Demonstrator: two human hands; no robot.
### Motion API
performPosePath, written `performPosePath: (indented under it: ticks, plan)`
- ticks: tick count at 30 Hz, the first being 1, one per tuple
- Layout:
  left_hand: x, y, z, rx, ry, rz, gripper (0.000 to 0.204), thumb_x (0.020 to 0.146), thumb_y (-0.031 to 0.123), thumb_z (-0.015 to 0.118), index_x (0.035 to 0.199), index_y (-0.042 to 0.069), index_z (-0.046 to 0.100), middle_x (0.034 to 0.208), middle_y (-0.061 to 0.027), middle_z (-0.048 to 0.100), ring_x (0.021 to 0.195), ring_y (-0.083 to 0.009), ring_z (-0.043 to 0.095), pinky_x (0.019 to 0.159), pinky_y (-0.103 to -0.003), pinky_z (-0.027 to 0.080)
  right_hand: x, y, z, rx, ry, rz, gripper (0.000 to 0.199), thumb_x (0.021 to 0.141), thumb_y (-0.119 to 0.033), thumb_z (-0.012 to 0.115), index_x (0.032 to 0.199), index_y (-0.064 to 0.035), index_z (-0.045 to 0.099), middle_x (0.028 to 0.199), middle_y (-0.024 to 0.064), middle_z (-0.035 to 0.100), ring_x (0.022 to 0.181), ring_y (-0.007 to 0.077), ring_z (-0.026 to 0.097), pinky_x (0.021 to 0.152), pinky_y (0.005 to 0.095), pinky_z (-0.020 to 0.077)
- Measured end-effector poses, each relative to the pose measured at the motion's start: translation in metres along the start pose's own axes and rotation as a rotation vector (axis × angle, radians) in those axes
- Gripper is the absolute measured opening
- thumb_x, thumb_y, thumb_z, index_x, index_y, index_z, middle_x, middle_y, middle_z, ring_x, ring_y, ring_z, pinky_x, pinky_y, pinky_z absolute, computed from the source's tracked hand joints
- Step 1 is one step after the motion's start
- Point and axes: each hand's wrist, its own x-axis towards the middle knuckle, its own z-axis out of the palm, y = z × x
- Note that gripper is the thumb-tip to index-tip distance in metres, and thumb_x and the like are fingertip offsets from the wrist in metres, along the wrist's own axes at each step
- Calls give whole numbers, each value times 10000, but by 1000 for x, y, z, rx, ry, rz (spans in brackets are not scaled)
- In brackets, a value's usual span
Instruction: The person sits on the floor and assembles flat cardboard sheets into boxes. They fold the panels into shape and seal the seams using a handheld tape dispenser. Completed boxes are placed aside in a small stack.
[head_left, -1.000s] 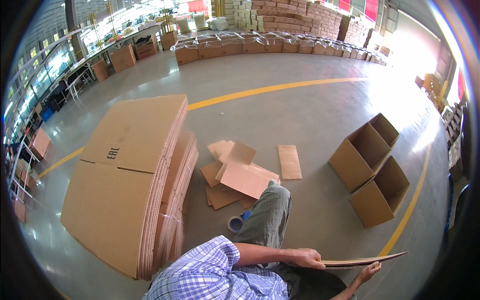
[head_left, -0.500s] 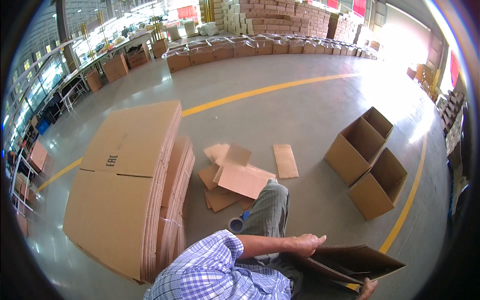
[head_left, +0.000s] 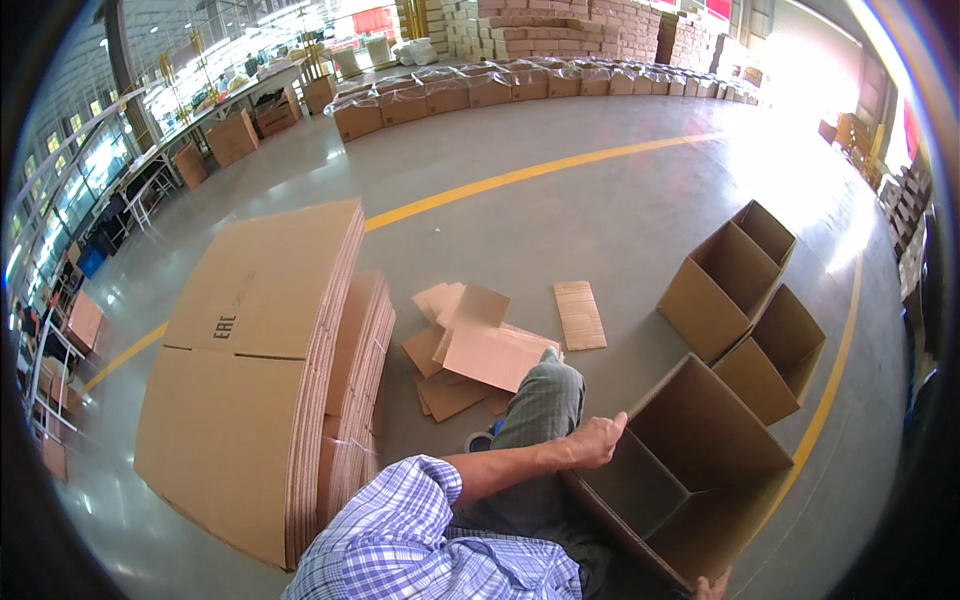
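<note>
An open cardboard box [head_left: 715, 430] sits tilted at the person's right side, beside the trouser leg [head_left: 545, 400], its mouth facing up toward the head. The left hand [head_left: 597, 442] has its fingers closed over the rim at the box's left corner, thumb along the edge. The right hand [head_left: 712, 587] touches the near corner at the lower edge of view; most of it is cut off, so how firmly its fingers grip cannot be told. To square the walls well, an even, gentle pull at these two corners should serve better than a hard tug by one hand, which could crease a panel. Lining up the rim before letting go also seems wise. The far corner lies close to the standing boxes [head_left: 700, 310] on the floor [head_left: 500, 230], so a wide swing could knock them.
</note>
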Motion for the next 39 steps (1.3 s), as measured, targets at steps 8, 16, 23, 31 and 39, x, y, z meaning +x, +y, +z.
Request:
performPosePath:
  ticks: [8, 16, 23, 31, 39]
  plan:
    - [16, 10, 28, 220, -108, 90, 873, 772, 49, 549, 1424, -184, 17, 1406, -423, 298, 1241, -485, 461, 1050, -431, 397, -43, -42, 17, -429, -168, -177, 739, 932, -333, 614, 1469, 34, 264, 1407, 323, 399, 1182, 412, 502, 997, 439, 395]
    - [53, 38, 75, 438, -1183, 244, 767, 756, 454, 714, 1328, -14, 511, 1255, -228, 590, 1198, -326, 541, 1057, -436, 371, 31, -68, 21, -378, -513, -376, 947, 860, -509, 645, 1510, -14, 166, 1545, 237, 218, 1426, 407, 203, 1155, 418, 242]
    - [79, 27, 122, 599, -1104, 205, 595, 792, 441, 677, 1246, 64, 598, 1191, -213, 620, 1175, -329, 555, 1012, -426, 413, 137, -81, 125, -410, -254, -1126, 693, 913, -473, 565, 1403, -17, 386, 1464, 245, 360, 1369, 380, 338, 1135, 482, 256]
    - [-19, 64, 27, 233, -794, 299, 551, 925, 423, 532, 1335, 57, 496, 1245, -189, 586, 1245, -347, 491, 1047, -529, 336, 185, -93, 177, -420, -341, -1174, 801, 841, -496, 614, 1430, -14, 363, 1527, 217, 262, 1428, 389, 203, 1150, 526, 186]
    - [-7, 48, 43, 360, -320, 428, 468, 996, 430, 369, 1273, 108, 566, 1319, -175, 538, 1290, -366, 442, 1080, -596, 262, 194, -113, 160, -263, -464, -1125, 672, 817, -363, 686, 1362, -43, 459, 1449, 198, 401, 1353, 384, 353, 1104, 486, 294]
